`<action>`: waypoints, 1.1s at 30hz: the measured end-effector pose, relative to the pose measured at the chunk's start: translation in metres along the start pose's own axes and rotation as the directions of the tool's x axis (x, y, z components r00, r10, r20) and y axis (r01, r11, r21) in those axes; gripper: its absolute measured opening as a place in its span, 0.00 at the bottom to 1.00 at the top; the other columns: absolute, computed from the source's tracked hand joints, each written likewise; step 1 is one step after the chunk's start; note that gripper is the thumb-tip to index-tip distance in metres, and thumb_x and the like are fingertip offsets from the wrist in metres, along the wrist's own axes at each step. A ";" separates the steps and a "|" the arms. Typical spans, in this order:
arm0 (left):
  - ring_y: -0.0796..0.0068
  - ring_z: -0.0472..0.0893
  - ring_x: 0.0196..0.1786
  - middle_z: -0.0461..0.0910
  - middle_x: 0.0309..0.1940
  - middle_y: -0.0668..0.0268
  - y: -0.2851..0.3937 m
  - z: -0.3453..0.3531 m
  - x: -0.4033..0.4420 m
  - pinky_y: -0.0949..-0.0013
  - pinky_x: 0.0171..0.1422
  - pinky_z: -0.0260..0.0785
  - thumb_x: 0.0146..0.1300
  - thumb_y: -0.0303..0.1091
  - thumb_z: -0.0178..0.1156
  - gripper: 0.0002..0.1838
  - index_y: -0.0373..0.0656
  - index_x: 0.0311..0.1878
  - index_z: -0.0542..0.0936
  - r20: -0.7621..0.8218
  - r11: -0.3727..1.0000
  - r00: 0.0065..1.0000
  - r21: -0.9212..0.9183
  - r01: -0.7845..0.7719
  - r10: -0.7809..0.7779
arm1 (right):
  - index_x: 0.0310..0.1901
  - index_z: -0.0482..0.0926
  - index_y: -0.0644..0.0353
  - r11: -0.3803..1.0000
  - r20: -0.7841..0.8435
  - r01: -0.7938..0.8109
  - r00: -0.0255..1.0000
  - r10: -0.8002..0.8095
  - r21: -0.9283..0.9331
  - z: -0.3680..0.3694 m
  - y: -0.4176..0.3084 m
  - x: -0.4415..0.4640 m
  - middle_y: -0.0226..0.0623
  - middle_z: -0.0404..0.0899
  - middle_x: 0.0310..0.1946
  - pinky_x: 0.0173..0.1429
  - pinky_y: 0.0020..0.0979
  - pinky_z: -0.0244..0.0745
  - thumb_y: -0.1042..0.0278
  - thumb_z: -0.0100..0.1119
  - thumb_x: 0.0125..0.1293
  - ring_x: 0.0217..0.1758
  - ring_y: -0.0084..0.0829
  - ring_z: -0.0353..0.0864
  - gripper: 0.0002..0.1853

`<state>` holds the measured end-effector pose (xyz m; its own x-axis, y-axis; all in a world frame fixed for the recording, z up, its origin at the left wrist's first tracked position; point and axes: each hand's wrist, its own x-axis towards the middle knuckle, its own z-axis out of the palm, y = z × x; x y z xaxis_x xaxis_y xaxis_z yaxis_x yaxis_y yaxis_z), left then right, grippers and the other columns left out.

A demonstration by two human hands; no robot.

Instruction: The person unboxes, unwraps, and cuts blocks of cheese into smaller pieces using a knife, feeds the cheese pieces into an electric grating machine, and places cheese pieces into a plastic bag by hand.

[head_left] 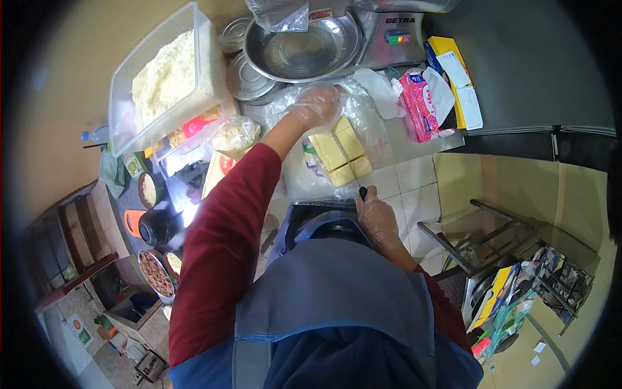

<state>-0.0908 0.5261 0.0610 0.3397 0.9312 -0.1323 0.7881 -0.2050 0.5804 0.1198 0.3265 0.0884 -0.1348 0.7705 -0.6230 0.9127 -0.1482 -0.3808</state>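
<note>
A pale yellow block [329,153], which looks like cheese or butter, lies on a clear plastic sheet [295,175] and is divided by cut lines into several pieces. My right hand [378,220], in a clear plastic glove, is closed around the black handle of a knife [363,192] at the block's near edge. The thin blade runs away from me along a cut in the block. My left hand [317,106], also gloved, is at the block's far left corner with its fingers curled; what they hold, if anything, is hidden.
A tub of grated white food [170,81] stands at the left. Beyond the block are a metal bowl [303,48] and a GETRA machine [392,39]. A pink tissue pack [420,107] and yellow box [453,81] sit right. A dark stool frame [479,236] stands lower right.
</note>
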 end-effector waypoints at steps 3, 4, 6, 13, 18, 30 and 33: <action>0.44 0.80 0.45 0.82 0.41 0.45 -0.017 0.022 0.022 0.50 0.53 0.70 0.74 0.42 0.45 0.18 0.43 0.52 0.80 0.183 0.990 0.983 0.137 -0.045 0.020 | 0.50 0.64 0.65 0.999 0.031 -0.035 0.999 0.036 -0.006 0.001 -0.001 0.002 0.62 0.82 0.32 0.48 0.55 0.78 0.54 0.46 0.76 0.41 0.61 0.84 0.19; 0.44 0.80 0.44 0.82 0.40 0.45 -0.021 0.028 0.025 0.50 0.52 0.70 0.74 0.43 0.43 0.19 0.42 0.51 0.80 0.190 0.993 0.981 0.106 -0.052 0.031 | 0.50 0.64 0.65 0.999 0.026 -0.032 0.999 0.032 -0.004 0.002 0.000 0.003 0.63 0.82 0.31 0.46 0.55 0.79 0.54 0.47 0.76 0.40 0.61 0.84 0.19; 0.43 0.80 0.44 0.82 0.40 0.45 -0.021 0.032 0.029 0.49 0.52 0.70 0.75 0.43 0.42 0.20 0.42 0.51 0.80 0.201 0.995 0.979 0.074 -0.061 0.045 | 0.49 0.64 0.65 0.999 0.022 -0.033 0.999 0.033 0.000 0.006 0.004 0.008 0.63 0.82 0.31 0.45 0.55 0.79 0.53 0.47 0.76 0.39 0.62 0.84 0.19; 0.53 0.82 0.48 0.82 0.49 0.52 -0.034 0.050 0.022 0.56 0.54 0.73 0.74 0.34 0.48 0.17 0.49 0.61 0.78 0.049 0.988 0.990 -0.090 -0.125 0.129 | 0.47 0.64 0.64 1.000 0.023 0.000 1.000 0.000 0.001 0.025 0.018 0.028 0.60 0.82 0.27 0.39 0.54 0.81 0.54 0.51 0.73 0.34 0.61 0.84 0.19; 0.53 0.80 0.55 0.81 0.54 0.51 -0.029 0.045 0.025 0.56 0.59 0.72 0.71 0.33 0.52 0.18 0.49 0.62 0.78 0.138 0.994 0.989 -0.102 -0.036 0.050 | 0.49 0.64 0.63 0.999 0.059 0.037 0.998 -0.037 0.005 0.034 0.023 0.037 0.59 0.82 0.26 0.39 0.53 0.80 0.52 0.49 0.75 0.34 0.59 0.84 0.20; 0.45 0.81 0.41 0.79 0.35 0.47 -0.044 0.065 0.033 0.49 0.47 0.73 0.68 0.33 0.53 0.19 0.54 0.62 0.77 -0.062 0.978 0.978 0.069 -0.195 0.199 | 0.50 0.70 0.67 0.996 0.067 0.049 0.996 -0.054 0.076 0.065 0.036 0.061 0.58 0.83 0.29 0.41 0.54 0.80 0.51 0.47 0.74 0.35 0.57 0.85 0.22; 0.46 0.82 0.41 0.80 0.35 0.47 -0.043 0.060 0.036 0.49 0.48 0.73 0.70 0.35 0.52 0.18 0.53 0.61 0.78 -0.026 0.979 0.981 0.061 -0.192 0.194 | 0.52 0.69 0.68 0.998 0.030 0.036 0.999 -0.038 0.057 0.050 0.027 0.058 0.61 0.83 0.31 0.44 0.55 0.79 0.52 0.46 0.75 0.37 0.60 0.84 0.22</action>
<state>-0.0810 0.5506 -0.0171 0.4726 0.8813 0.0043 0.7376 -0.3982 0.5453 0.1174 0.3366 0.0075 -0.1807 0.7567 -0.6283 0.8839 -0.1553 -0.4412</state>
